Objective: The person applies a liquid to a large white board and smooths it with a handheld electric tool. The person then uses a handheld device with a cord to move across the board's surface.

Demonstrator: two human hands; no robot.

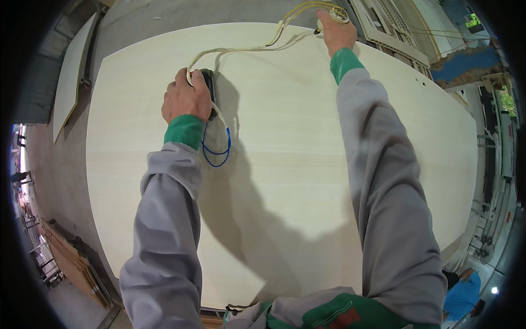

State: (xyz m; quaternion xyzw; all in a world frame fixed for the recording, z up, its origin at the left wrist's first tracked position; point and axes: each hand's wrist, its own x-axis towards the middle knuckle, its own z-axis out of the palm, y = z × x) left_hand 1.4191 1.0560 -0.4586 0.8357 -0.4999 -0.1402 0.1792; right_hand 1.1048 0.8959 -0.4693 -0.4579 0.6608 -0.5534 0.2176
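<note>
A large pale wooden panel (290, 142) lies in front of me. On its left half, my left hand (187, 98) is closed over a dark, flat-bodied hand tool (209, 93) whose exact kind is mostly hidden under my palm. From the tool a cream-wrapped cord (235, 50) runs over the panel toward the far right. A blue wire loop (218, 158) hangs by my left wrist. At the panel's far right edge, my right hand (337, 34) grips a rounded, pale cord end (341, 15), with a yellow cord stretch (301, 8) looping beside it. Fingers partly hide this end.
A leaning board (74, 82) stands to the left on the grey floor (57, 159). Stacked boards (74, 257) are at lower left. Long panels and strips (389, 30) lie beyond the right far edge. A person in blue (463, 293) is at lower right.
</note>
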